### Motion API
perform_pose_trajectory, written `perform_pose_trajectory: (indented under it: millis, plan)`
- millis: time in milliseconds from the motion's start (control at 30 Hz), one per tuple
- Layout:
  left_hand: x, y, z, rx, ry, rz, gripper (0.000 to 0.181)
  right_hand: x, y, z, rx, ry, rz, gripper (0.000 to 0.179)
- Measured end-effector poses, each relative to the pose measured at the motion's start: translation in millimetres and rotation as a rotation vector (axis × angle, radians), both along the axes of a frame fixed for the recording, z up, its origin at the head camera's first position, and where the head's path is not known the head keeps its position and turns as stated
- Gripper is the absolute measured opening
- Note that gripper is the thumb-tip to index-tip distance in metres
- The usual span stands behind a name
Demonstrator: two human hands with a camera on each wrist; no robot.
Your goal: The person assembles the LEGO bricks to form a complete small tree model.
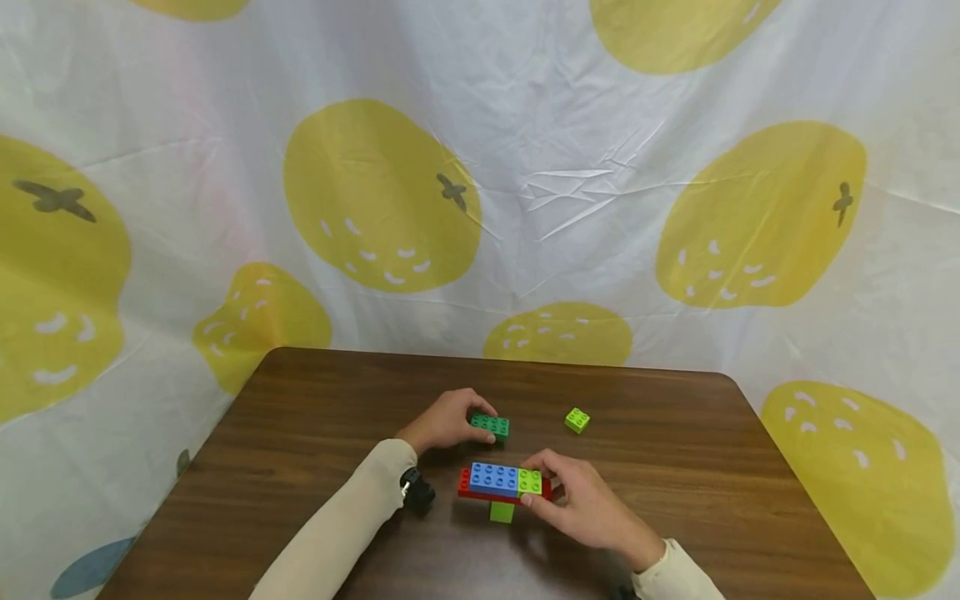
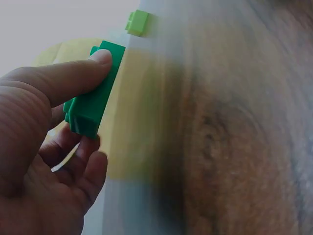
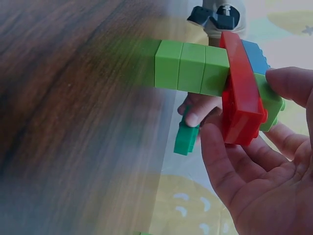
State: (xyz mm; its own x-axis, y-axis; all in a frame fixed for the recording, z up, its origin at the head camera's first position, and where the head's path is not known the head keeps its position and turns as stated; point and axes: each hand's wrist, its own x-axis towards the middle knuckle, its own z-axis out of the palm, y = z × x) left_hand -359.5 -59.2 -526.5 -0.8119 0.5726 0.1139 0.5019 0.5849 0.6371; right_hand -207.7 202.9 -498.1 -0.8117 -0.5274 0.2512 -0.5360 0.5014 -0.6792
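My left hand (image 1: 448, 419) pinches a dark green toy brick (image 2: 100, 95) between thumb and fingers, near the far middle of the table. Closer to me stands a T-shaped build: a column of light green bricks (image 3: 191, 67) carries a long red brick (image 3: 242, 83) laid across it. A blue brick (image 1: 494, 477) and a light green brick (image 1: 529, 482) sit side by side on the red one. My right hand (image 1: 585, 504) grips that top light green brick at the right end, thumb on its near side. Its other fingers curl around the red brick's end.
A loose light green brick (image 1: 577, 420) lies on the brown wooden table (image 1: 675, 450), beyond my right hand. Behind the table hangs a white cloth (image 1: 547, 233) printed with yellow fruit. A dark wrist camera (image 1: 417, 490) is strapped at my left cuff.
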Motion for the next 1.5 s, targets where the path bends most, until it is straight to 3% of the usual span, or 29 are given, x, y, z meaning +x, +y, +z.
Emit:
perform_pose_trajectory:
  millis: [400, 600, 867, 1133, 1500]
  plan:
    - [18.8, -6.1, 23.8, 0.063, 0.012, -0.022, 0.039, -0.9, 1, 0.4, -0.009, 0.003, -0.001, 0.027]
    - [41.2, -8.5, 47.1, 0.132, 0.018, -0.064, 0.04, -0.9, 1, 0.3, -0.003, -0.01, 0.0, 0.027]
    - [72.6, -8.4, 67.3, 0.167, 0.08, -0.154, 0.037, -1.8, 1, 1.3, 0.0, -0.008, -0.011, 0.028]
    - [98.5, -4.1, 70.2, 0.147, 0.12, -0.196, 0.037, -3.5, 0, 3.0, 0.007, -0.018, -0.01, 0.031]
    - [108.6, 0.6, 62.9, 0.139, 0.113, -0.215, 0.035, -1.1, 0, -1.2, -0.015, -0.041, 0.003, 0.029]
